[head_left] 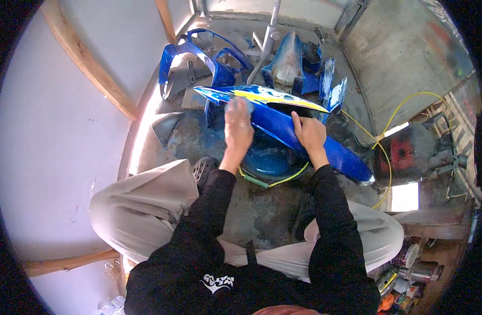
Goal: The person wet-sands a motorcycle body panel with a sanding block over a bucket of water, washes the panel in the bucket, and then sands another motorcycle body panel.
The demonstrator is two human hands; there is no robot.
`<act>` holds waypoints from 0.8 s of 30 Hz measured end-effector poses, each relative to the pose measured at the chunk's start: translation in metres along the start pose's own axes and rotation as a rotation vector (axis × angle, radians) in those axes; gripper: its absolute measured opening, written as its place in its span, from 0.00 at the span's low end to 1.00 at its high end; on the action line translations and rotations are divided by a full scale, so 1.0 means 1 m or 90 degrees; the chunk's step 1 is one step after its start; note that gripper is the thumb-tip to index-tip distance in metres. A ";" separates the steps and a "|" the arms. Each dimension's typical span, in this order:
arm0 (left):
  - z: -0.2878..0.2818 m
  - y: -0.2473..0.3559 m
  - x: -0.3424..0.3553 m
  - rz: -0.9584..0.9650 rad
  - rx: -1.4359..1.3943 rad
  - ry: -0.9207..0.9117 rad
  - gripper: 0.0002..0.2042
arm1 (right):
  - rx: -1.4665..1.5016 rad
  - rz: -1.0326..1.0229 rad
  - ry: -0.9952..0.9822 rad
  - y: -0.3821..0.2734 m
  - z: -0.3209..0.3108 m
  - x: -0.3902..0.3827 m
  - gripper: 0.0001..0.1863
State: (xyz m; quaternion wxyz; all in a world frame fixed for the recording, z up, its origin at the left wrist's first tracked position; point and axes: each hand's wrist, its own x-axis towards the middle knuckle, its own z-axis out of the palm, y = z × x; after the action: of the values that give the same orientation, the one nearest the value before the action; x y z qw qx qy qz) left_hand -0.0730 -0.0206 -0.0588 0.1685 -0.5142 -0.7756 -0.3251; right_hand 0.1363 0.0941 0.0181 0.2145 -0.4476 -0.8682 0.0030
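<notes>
While crouched on the concrete floor (262, 210), knees in pale trousers (141, 205) spread wide and black sleeves (325, 210) reaching forward. Just beyond the knees, a blue basin (270, 157) with a yellow-green hose (283, 180) curling along its near rim.

Over the basin, a long blue panel (304, 134), glossy, with a yellow-and-white graphic along its top edge, running from upper left down to a pointed tip at lower right. Left hand (237, 128) laid flat on the panel's upper face, fingers closed over a pale pad (240, 106), pressed down on it. Right hand (310, 134) clamped on the panel's upper edge near the middle, fingers curled over, steadying.

Judging by look: thin moulded plastic, so probably light for its length, stiff along the ridge yet springy at the tips; seemingly wet, hence likely slippery. Best held at the thick mid-section or folded edge, not at the narrow ends, which could flex or crack.

Farther off, more blue fairing parts (215, 63) heaped against the wall (62, 131), a grey shell piece (166, 126) to the left, a metal tube (270, 37) standing up among them. At right, a yellow cable (395, 113) looping past a dark red-patched machine (409, 155); cans (409, 273) clustered at lower right.
</notes>
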 end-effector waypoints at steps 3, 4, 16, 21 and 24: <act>0.009 0.029 -0.020 0.069 -0.056 0.064 0.26 | -0.036 -0.003 -0.019 -0.005 -0.002 0.005 0.32; 0.008 0.033 -0.021 0.058 -0.109 0.050 0.25 | -0.046 -0.009 -0.008 -0.006 -0.002 0.006 0.31; -0.070 -0.022 0.043 -0.297 -0.517 0.109 0.19 | -0.014 -0.078 0.057 0.023 -0.007 0.020 0.25; -0.077 -0.048 0.047 -0.334 -0.564 0.175 0.19 | 0.143 0.022 -0.035 0.063 -0.022 0.038 0.29; -0.078 -0.048 0.048 -0.338 -0.559 0.211 0.18 | 0.206 0.095 -0.056 0.090 -0.031 0.045 0.30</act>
State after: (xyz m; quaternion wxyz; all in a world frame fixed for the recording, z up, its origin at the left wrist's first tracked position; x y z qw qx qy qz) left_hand -0.1421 -0.0528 0.0110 -0.0299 -0.2643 -0.6332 -0.7268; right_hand 0.1951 0.1775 0.0448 0.2450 -0.4699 -0.8292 0.1779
